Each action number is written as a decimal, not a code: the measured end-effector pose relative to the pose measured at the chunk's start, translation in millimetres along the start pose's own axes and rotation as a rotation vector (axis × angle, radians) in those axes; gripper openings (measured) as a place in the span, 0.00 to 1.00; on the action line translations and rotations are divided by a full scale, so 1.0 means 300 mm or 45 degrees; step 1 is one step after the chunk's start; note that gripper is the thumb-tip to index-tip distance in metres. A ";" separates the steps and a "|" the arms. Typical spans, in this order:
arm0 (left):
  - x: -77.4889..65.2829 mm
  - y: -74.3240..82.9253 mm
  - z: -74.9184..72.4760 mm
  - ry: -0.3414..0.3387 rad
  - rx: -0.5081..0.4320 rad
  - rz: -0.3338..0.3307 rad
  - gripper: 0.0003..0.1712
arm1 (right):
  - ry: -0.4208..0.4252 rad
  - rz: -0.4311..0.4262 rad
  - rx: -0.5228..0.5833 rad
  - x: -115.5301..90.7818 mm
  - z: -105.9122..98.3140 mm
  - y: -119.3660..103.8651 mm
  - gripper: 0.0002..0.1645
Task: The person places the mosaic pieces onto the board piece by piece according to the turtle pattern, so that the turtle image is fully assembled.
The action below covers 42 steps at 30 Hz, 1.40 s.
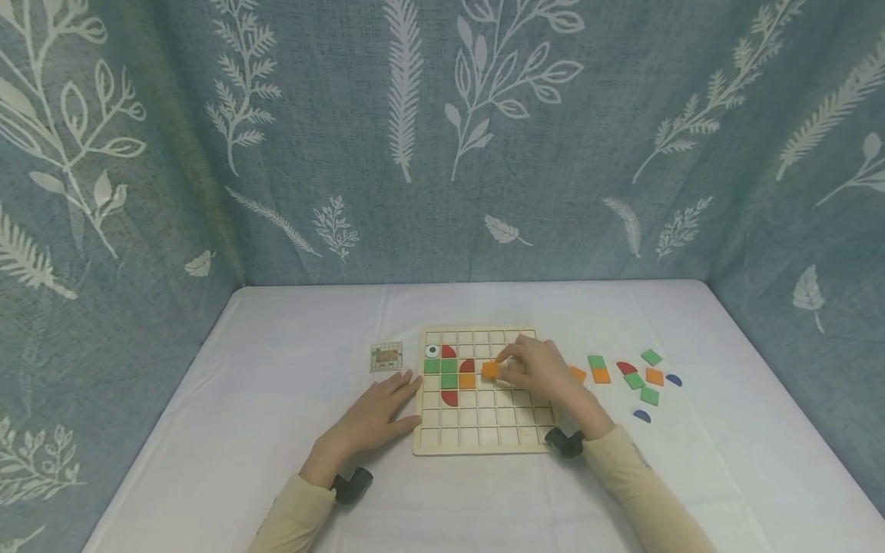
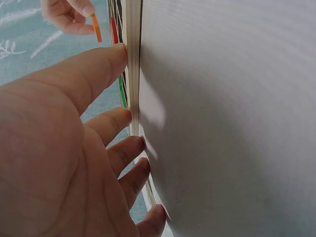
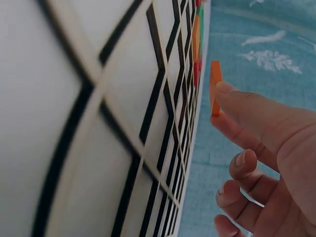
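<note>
My right hand (image 1: pixel 535 369) pinches an orange square tile (image 3: pixel 216 88) between thumb and forefinger, holding it over the wooden grid board (image 1: pixel 477 438). In the head view the tile overlaps cells just right of an orange tile (image 1: pixel 467 381) lying in the grid. Around that one sit green tiles (image 1: pixel 449 381), red quarter-round tiles (image 1: pixel 450 399) and a white round eye piece (image 1: pixel 432 351). My left hand (image 1: pixel 376 411) lies with fingers spread at the board's left edge. In the left wrist view its thumb and fingertips touch the board's side (image 2: pixel 132 64).
A small picture card (image 1: pixel 386 357) lies left of the board. To the right are scattered loose pieces, among them a green tile (image 1: pixel 651 357), an orange tile (image 1: pixel 654 376), a red piece (image 1: pixel 626 368) and a blue half-round piece (image 1: pixel 642 416). A patterned curtain (image 1: pixel 442 153) hangs behind the white table (image 1: pixel 311 322).
</note>
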<state>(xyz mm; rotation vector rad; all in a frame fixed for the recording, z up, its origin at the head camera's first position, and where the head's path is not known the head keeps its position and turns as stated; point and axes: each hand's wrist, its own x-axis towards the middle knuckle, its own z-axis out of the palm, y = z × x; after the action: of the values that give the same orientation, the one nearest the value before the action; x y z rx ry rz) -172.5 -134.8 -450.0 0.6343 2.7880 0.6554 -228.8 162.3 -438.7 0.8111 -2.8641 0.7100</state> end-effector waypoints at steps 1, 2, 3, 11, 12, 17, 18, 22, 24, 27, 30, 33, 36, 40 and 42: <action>0.000 0.000 0.000 -0.002 -0.001 0.000 0.36 | -0.002 -0.002 0.005 0.000 0.003 -0.005 0.10; 0.000 0.001 -0.001 -0.003 -0.003 0.001 0.36 | -0.006 -0.008 0.003 0.001 0.007 -0.010 0.10; 0.000 0.002 -0.002 -0.006 -0.005 -0.001 0.36 | -0.009 -0.016 0.004 0.001 0.010 -0.014 0.10; -0.003 0.006 -0.006 -0.011 -0.017 -0.002 0.36 | -0.073 -0.059 -0.064 0.003 0.037 -0.058 0.09; -0.003 0.007 -0.007 -0.011 -0.017 -0.002 0.36 | -0.082 -0.054 -0.067 0.001 0.039 -0.065 0.10; -0.003 0.004 -0.005 -0.009 -0.026 0.003 0.36 | -0.115 -0.055 -0.036 -0.006 0.043 -0.098 0.12; -0.003 0.002 -0.004 -0.008 -0.027 0.004 0.36 | -0.119 -0.060 -0.033 -0.007 0.043 -0.104 0.12; -0.002 -0.004 0.001 0.002 -0.025 0.009 0.35 | -0.127 -0.083 -0.010 -0.011 0.046 -0.120 0.12; -0.003 -0.004 0.000 0.007 -0.030 0.011 0.35 | -0.124 -0.091 -0.008 -0.013 0.049 -0.123 0.12; -0.003 -0.002 -0.002 0.009 -0.041 0.014 0.35 | -0.117 -0.100 -0.015 -0.016 0.053 -0.125 0.12; -0.004 0.000 -0.004 0.003 -0.042 0.022 0.35 | -0.110 -0.106 -0.032 -0.018 0.057 -0.124 0.13; -0.002 0.000 -0.003 -0.003 -0.040 0.027 0.35 | -0.111 -0.106 -0.040 -0.019 0.060 -0.124 0.13; -0.002 -0.002 -0.002 0.002 -0.034 0.031 0.35 | -0.116 -0.103 -0.040 -0.020 0.060 -0.125 0.13; 0.000 -0.004 0.001 0.010 -0.024 0.029 0.35 | -0.117 -0.101 -0.037 -0.021 0.062 -0.125 0.12; 0.001 -0.004 0.003 0.011 -0.022 0.026 0.35 | -0.119 -0.101 -0.035 -0.022 0.062 -0.124 0.11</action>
<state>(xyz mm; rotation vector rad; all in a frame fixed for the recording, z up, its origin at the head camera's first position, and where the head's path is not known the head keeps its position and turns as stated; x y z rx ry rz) -172.9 -135.3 -451.5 0.6591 2.7840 0.6874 -203.3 128.9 -441.2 0.9728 -2.8971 0.6384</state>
